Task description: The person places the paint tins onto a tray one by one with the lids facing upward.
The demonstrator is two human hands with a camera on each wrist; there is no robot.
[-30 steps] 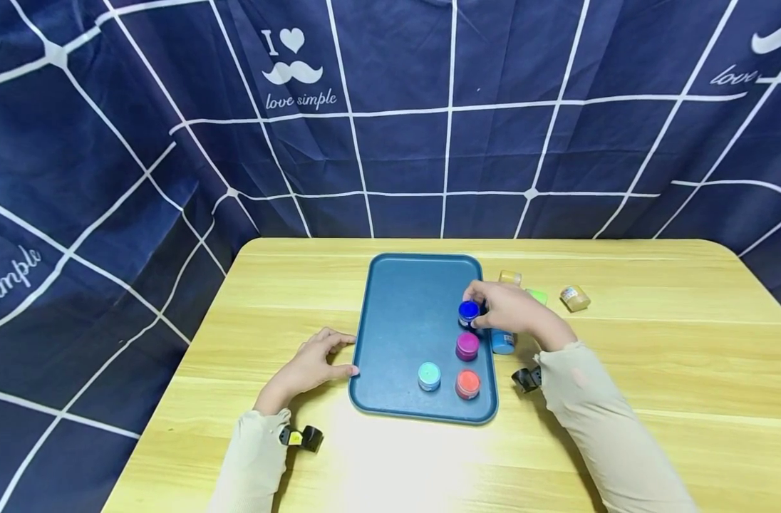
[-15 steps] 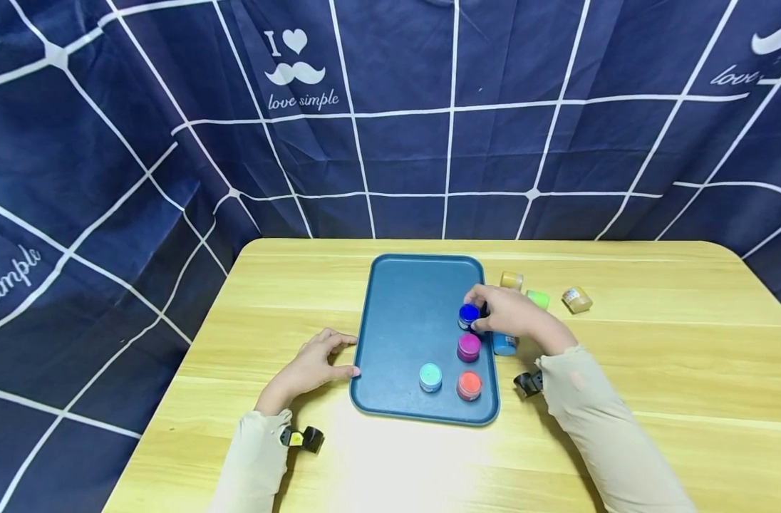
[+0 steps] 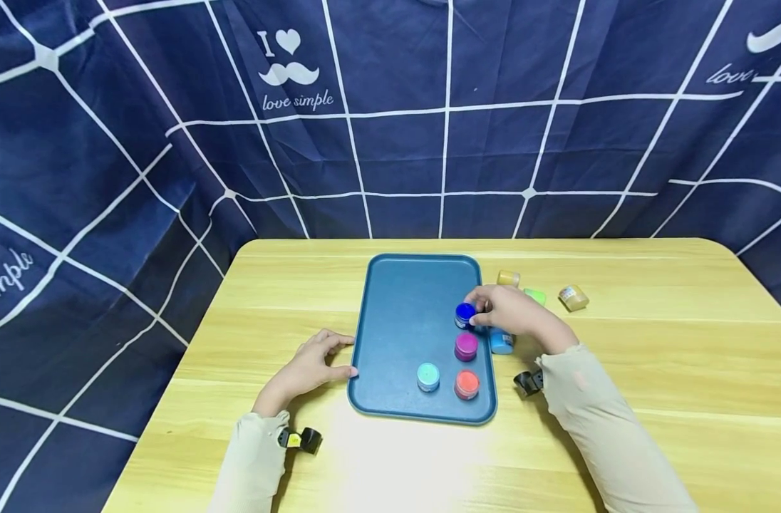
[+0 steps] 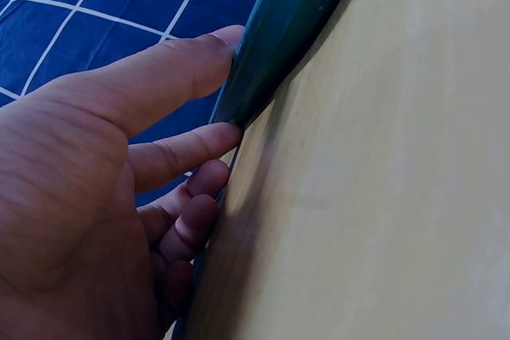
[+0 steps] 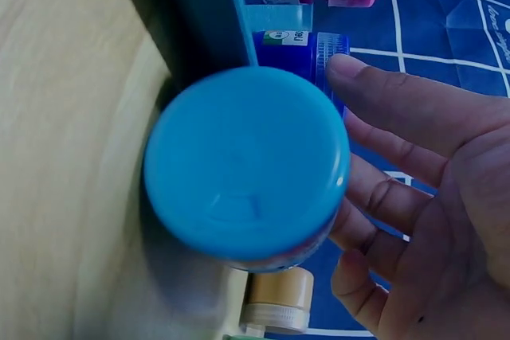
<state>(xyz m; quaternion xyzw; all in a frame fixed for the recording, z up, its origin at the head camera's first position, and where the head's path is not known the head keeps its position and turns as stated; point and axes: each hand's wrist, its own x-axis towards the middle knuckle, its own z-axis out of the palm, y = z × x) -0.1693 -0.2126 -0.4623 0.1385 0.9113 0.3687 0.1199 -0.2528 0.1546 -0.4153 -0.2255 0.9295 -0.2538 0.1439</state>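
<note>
A dark blue tray lies on the table. My left hand touches its left edge with thumb and index fingertips; the other fingers are loosely bent in the left wrist view. My right hand holds a dark blue paint jar, which stands on the tray near its right edge. The thumb rests against the jar's lid in the right wrist view, and the other fingertips are partly hidden. A magenta paint jar, a coral red one and a turquoise one stand on the tray.
Just right of the tray, a light blue jar lies on its side, close below my right hand. Behind it are a yellow jar and a partly hidden green one. A gold jar lies farther right.
My right hand has shifted slightly right relative to the dark blue jar, showing more of it. The jar and the tray stay in place. My left hand keeps its place.
</note>
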